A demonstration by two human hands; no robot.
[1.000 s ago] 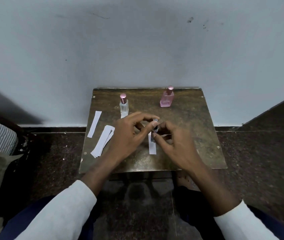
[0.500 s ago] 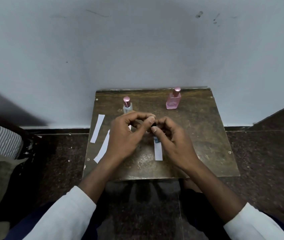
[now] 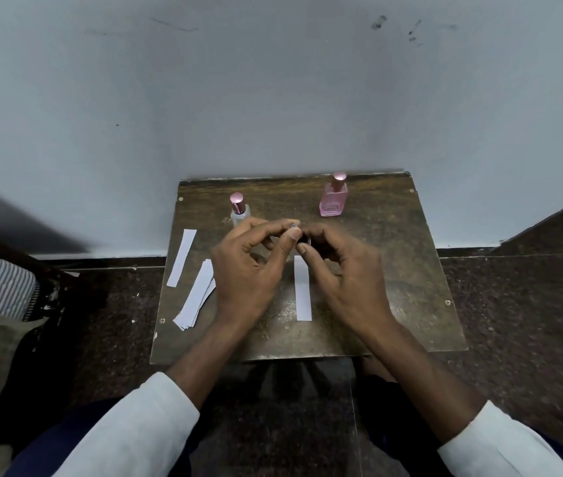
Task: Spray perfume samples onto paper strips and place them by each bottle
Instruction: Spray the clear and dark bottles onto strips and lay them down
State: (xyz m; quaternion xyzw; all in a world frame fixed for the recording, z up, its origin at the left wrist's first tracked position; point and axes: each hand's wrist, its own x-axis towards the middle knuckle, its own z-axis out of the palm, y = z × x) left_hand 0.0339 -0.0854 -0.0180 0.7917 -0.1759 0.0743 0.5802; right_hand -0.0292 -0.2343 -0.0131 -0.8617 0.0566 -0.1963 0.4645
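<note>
- Dark brown wood, worn and scratched, makes the tabletop (image 3: 393, 270) in the middle of the frame, set against a pale grey wall.
- The left hand (image 3: 245, 270) and the right hand (image 3: 348, 273) meet over the centre of the tabletop, fingers curled, the tips together on a small dark object (image 3: 305, 238). It is almost fully hidden, so I cannot tell what it is.
- Compared with one second ago, both hands are pulled closer together and a little higher in the frame; then a small bottle with a light cap showed between the fingers, now only a dark part shows.
- A single white paper strip (image 3: 302, 287) lies flat between the two hands, below the fingertips. More of it shows now than half a second ago.
- The clear bottle (image 3: 239, 211) with a pink cap stands upright at the back left, just behind the left hand, as before.
- The pink bottle (image 3: 333, 201) stands upright at the back right, well apart from the hands, in the same place.
- At the left side one lone strip (image 3: 182, 258) lies alone, and a small stack of strips (image 3: 197, 297) lies near it, partly under the left hand.
</note>
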